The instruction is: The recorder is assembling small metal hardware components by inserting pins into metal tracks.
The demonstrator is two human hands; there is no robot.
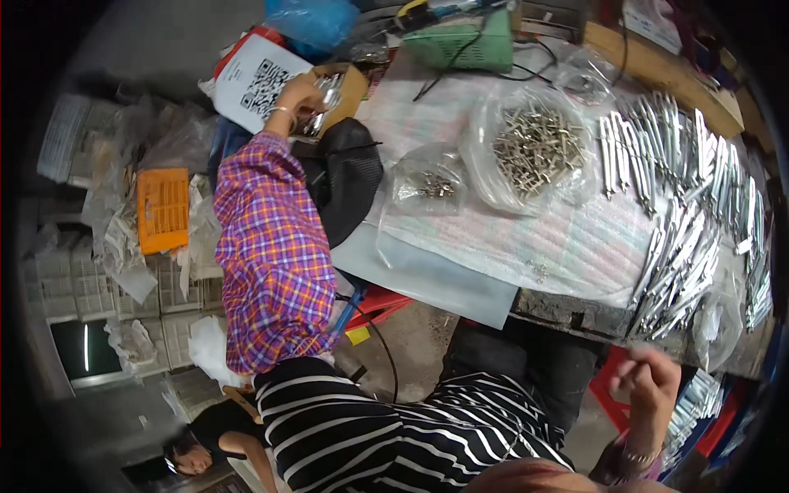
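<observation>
My left hand point(302, 94) reaches into a small cardboard box point(352, 89) at the far left of the table. Shiny metal pieces point(330, 89) lie in the box against my fingers, whose tips are hidden. My right hand point(649, 380) is raised at the near right, below the table edge. Its fingers are curled in and slightly blurred, and I see nothing in them. Closest to it on the table lie rows of long silvery metal strips point(678, 263). A clear plastic bag point(538, 156) full of small metal T-shaped parts sits mid-table, beside a smaller bag point(427, 185) of metal bits.
A white card with a square code point(259, 82) leans beside the box. A black mesh cover point(352, 177) stands at the table's left edge. A green case point(460, 45) and cables lie at the back. At lower left another person point(222, 440) bends near stacked crates point(82, 283).
</observation>
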